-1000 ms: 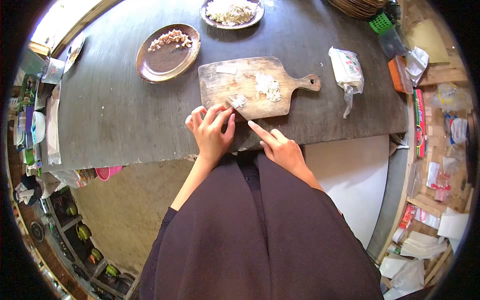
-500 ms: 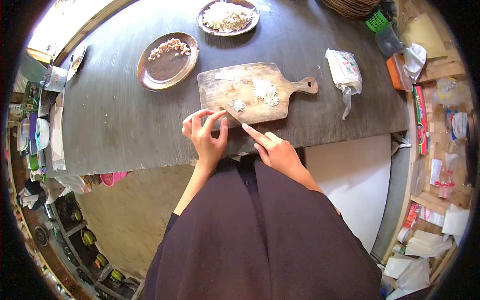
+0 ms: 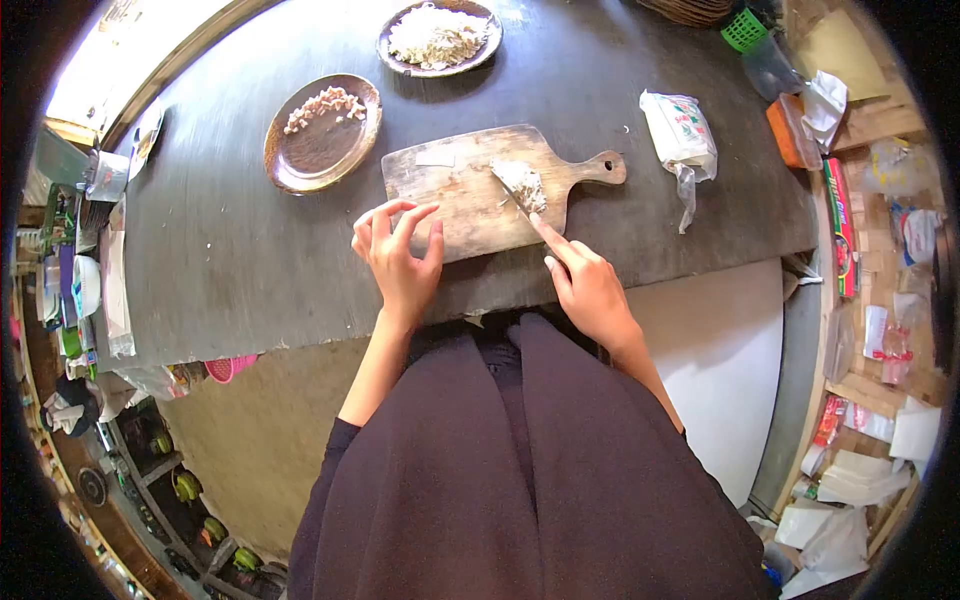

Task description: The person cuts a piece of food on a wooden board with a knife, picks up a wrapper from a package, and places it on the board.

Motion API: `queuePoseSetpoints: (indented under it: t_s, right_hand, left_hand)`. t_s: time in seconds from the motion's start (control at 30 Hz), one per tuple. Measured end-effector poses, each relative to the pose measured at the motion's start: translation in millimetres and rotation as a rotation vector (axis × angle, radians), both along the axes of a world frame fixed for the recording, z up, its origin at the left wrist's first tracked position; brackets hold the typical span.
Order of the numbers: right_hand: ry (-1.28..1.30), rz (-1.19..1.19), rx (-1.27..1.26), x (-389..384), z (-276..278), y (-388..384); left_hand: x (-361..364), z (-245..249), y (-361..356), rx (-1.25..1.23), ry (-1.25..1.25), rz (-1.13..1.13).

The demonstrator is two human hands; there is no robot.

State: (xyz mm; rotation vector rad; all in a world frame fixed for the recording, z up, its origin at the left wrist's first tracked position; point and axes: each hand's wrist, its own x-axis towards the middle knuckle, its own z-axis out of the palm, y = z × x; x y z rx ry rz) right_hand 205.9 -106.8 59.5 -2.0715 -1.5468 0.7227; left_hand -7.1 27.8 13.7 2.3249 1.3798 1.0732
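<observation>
My right hand (image 3: 590,290) is closed around a knife (image 3: 512,192), its index finger stretched along the back of the blade. The blade touches the left side of a small pile of chopped whitish pieces (image 3: 530,186) on a wooden cutting board (image 3: 450,215). My left hand (image 3: 400,265) hovers at the board's lower left corner, fingers curled but apart, holding nothing. Near the board's upper left edge lies a thin pale strip (image 3: 435,159).
Behind the board stand a brown plate (image 3: 320,160) with small pinkish pieces and another plate (image 3: 490,50) heaped with whitish shreds. A white plastic package (image 3: 680,135) lies right of the board. Shelves with bags and boxes line the right side.
The knife has moved right and up across the board, and the small lower heap has joined the larger pile. My left hand has shifted slightly left, staying empty.
</observation>
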Motion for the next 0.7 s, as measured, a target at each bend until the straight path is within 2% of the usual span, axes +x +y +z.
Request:
queuePoseSetpoints:
  t_s: [0.17, 0.4, 0.57, 0.7]
  right_hand:
    - [0.007, -0.01, 0.048, -2, 5, -5]
    - [-0.004, 0.017, 0.157, -5, 4, -8]
    - [-0.014, 0.003, 0.172, -3, 5, -9]
    - [-0.096, -0.115, 0.115, 4, 4, -3]
  left_hand:
    - [10, -4, 39, 0.031, 0.067, -0.002]
    - [22, -1, 78, 0.083, 0.328, -0.014]
    - [20, 0, 91, 0.073, 0.311, -0.018]
    - [18, 1, 97, 0.081, 0.274, -0.018]
